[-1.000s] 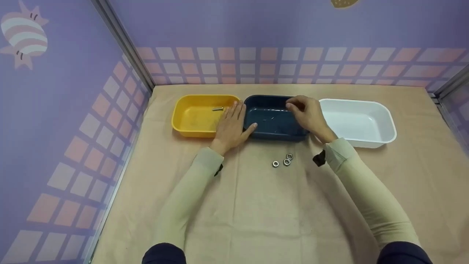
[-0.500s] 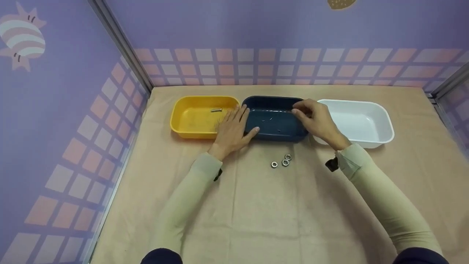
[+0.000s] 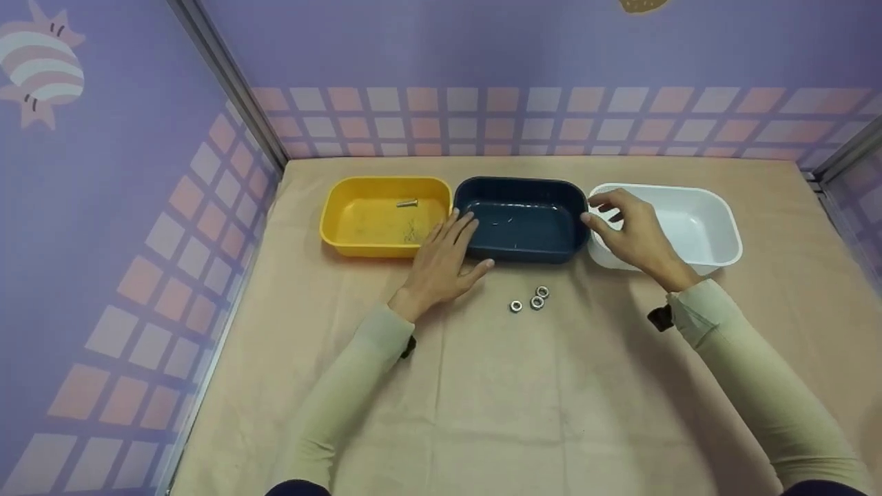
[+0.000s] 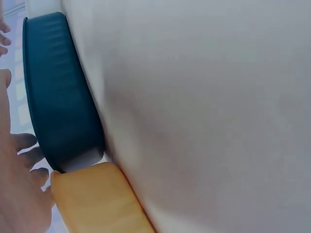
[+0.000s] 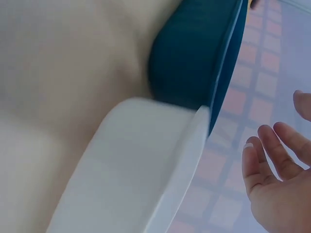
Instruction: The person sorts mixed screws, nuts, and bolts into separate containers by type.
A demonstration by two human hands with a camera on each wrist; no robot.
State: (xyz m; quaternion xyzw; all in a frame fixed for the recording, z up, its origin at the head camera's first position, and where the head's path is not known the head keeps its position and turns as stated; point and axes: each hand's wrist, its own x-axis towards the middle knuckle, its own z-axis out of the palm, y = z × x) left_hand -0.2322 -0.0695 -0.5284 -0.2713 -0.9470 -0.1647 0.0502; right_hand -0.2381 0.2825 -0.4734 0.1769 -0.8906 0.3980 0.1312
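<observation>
In the head view my left hand [image 3: 441, 265] lies with straight fingers over the meeting rims of the yellow tray [image 3: 368, 251] and the dark blue tray [image 3: 524, 256]. My right hand [image 3: 641, 238] hovers at the left end of the white tray [image 3: 716, 258]. Its fingers are loosely bent, thumb and forefinger apart, and nothing is seen between them. A silver bolt [image 3: 407, 203] and some thin wire-like bits [image 3: 412, 234] lie in the yellow tray. A few tiny slivers, too small to identify, are in the blue one.
Three ring-shaped metal pieces, apparently nuts [image 3: 532, 303], lie on the beige cloth [image 3: 503, 399] in front of the blue tray. The trays stand in a row before a purple back wall [image 3: 441, 41]. Another panel [image 3: 103, 227] rises at the left.
My right hand has moved rightward from above the blue tray to the white tray's left end, its fingers parting. My left hand has slid slightly toward me, uncovering more of the yellow tray.
</observation>
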